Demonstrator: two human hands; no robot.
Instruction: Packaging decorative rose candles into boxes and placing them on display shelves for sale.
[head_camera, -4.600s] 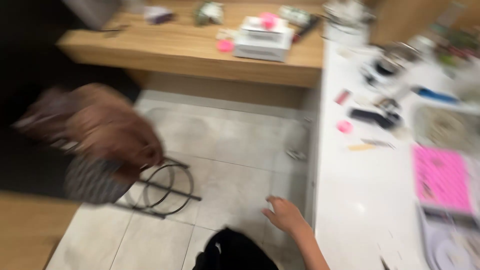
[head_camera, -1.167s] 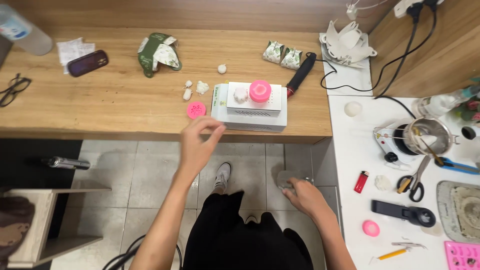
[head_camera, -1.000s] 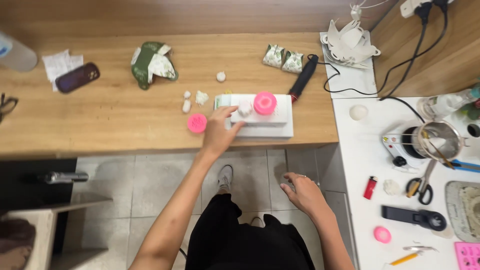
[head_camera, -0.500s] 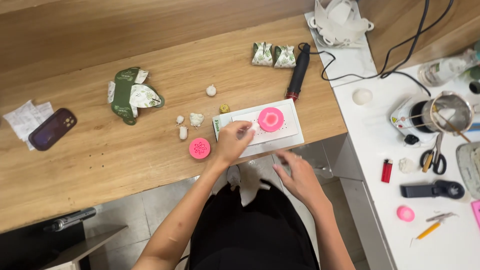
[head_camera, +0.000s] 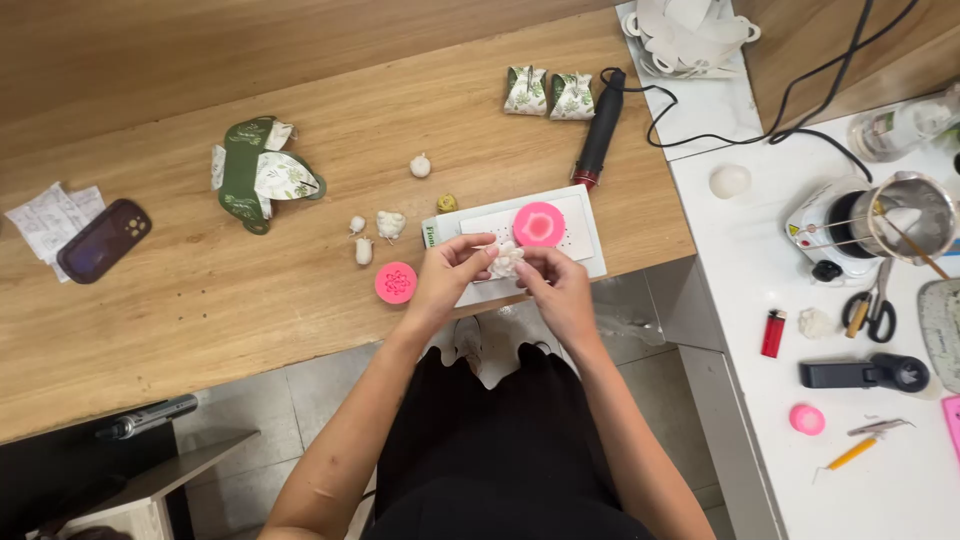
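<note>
Both of my hands meet over the front of a white flat box (head_camera: 580, 225) on the wooden table (head_camera: 200, 300). My left hand (head_camera: 447, 275) and my right hand (head_camera: 553, 283) pinch a small white flower-shaped piece (head_camera: 506, 260) between their fingertips. A round pink mould (head_camera: 539, 224) rests on the box just beyond my fingers. A second pink mould (head_camera: 396, 283) lies on the table left of my left hand. Three small white pieces (head_camera: 389, 224) and another white piece (head_camera: 420, 166) lie farther back.
A green patterned package (head_camera: 262, 180), a dark phone (head_camera: 104, 240), two small wrapped packets (head_camera: 548, 93) and a black heat tool (head_camera: 600, 128) sit on the wooden table. The white counter (head_camera: 900, 480) at right holds a metal pot on a burner (head_camera: 900, 215), scissors (head_camera: 870, 310), a red lighter (head_camera: 772, 333).
My right hand came up from below the table edge to join the left at the box. Both now hold the white piece. The view shifted closer.
</note>
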